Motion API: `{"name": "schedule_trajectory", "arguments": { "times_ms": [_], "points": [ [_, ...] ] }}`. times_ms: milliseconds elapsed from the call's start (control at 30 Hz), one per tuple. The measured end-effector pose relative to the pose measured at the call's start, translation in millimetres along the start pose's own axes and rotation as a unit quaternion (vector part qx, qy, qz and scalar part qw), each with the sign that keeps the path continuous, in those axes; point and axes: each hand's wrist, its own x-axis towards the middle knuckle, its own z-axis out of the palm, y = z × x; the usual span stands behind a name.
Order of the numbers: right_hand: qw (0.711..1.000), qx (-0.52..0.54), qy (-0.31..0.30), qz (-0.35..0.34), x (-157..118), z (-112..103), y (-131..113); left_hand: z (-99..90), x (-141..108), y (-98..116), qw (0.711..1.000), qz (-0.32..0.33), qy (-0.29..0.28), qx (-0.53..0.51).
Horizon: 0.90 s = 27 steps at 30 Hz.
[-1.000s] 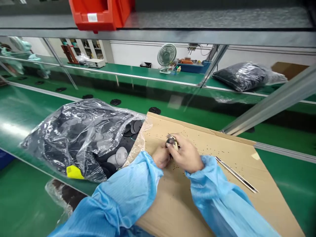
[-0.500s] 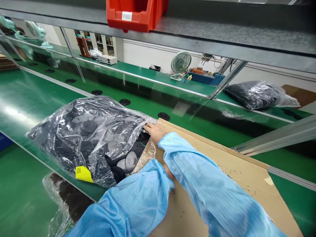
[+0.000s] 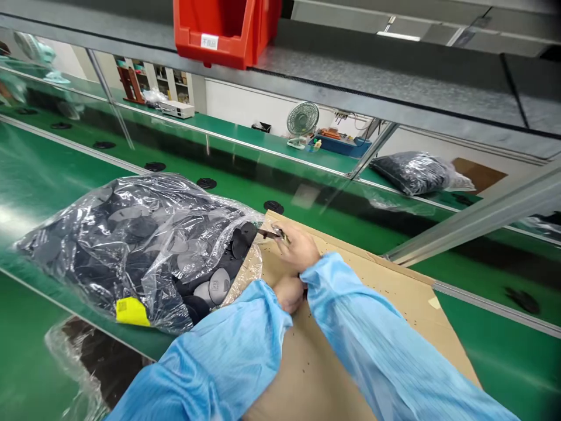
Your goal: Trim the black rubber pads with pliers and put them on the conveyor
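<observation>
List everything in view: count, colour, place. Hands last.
Filled bag: 1, clear over black and grey pieces, left of the cardboard
Label: 1, yellow, on that bag
Cardboard sheet: 1, tan, under the hands
Specks: many, dark, on the cardboard
Small item: 1, metallic and dark, in the right hand
Dark pieces: several, black, along the green strip
Red bin: 1, red, on the shelf
Fans: 2, pale green, far bench and upper left
Blue tray: 1, blue, beside the nearer fan
Far bag: 1, dark contents, far bench, right
Sleeves: 2, light blue, on the arms
Left hand: 1, bare, over cardboard, grip hidden
Right hand: 1, bare, near the bag's opening
</observation>
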Motion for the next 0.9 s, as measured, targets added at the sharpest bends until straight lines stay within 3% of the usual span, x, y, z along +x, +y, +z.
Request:
{"name": "schedule_trajectory", "arguments": {
  "times_ms": [133,233,333,433,567,700,900],
  "points": [
    [0.981,0.040,0.140,0.124,-50.3,-34.0,6.0,2.8,-6.9,6.9,0.999,0.010,0.032,-0.011],
    [0.952,0.059,0.208,0.219,-94.8,-45.1,16.5,5.3,-10.2,16.3,0.997,-0.008,0.071,-0.014],
    [0.948,0.042,0.231,0.215,-135.1,-39.9,23.7,7.2,-13.5,20.8,0.996,-0.070,0.053,0.006],
    [0.958,0.000,0.227,0.177,-160.1,-26.1,22.7,7.8,-17.9,19.3,0.996,-0.085,0.006,0.022],
    [0.974,-0.011,0.182,0.133,-166.9,-15.6,15.6,8.4,-21.9,15.0,0.998,-0.047,-0.013,0.047],
    [0.981,0.043,0.152,0.111,-163.6,-20.3,13.6,9.6,-21.1,12.5,0.997,-0.012,0.012,0.080],
    [0.950,0.064,0.211,0.222,-167.2,-31.3,17.7,10.7,-20.3,5.9,0.982,0.019,0.049,0.181]
  ]
}}
